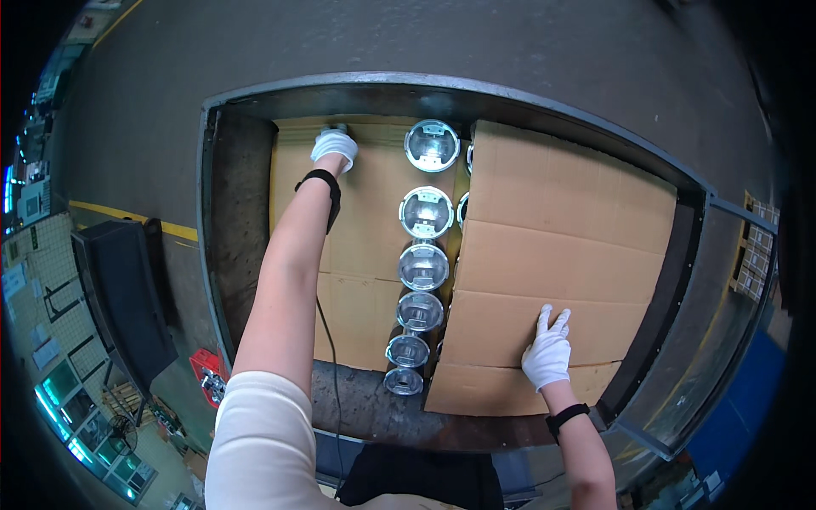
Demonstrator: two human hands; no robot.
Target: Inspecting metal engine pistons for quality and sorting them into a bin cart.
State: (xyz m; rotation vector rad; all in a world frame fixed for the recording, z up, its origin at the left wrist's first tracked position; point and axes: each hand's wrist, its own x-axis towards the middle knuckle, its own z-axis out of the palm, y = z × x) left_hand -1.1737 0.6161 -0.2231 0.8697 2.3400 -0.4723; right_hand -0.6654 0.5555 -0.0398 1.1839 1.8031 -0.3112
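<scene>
My left hand (334, 149), in a white glove, reaches to the far left part of a brown cardboard sheet (365, 217). Its fingers are bent closed around a small grey thing that I cannot make out, mostly hidden. On another cardboard sheet (552, 221), at the right, lies my right hand (546, 355), also gloved, with two fingers stretched out and nothing in it. Between the hands runs a column of round, silvery metal parts resembling pistons (427, 212). The farthest piston (432, 146) stands a little apart from the others. More round parts show partly under the right sheet's left edge.
A large metal bin (442, 82) with raised walls surrounds the sheets and parts. Beyond its left side stand a dark cart (123, 297) and a red crate (208, 374) holding metal parts. A thin black cable (331, 365) hangs near my left arm. Stacked boxes (755, 246) stand at the right.
</scene>
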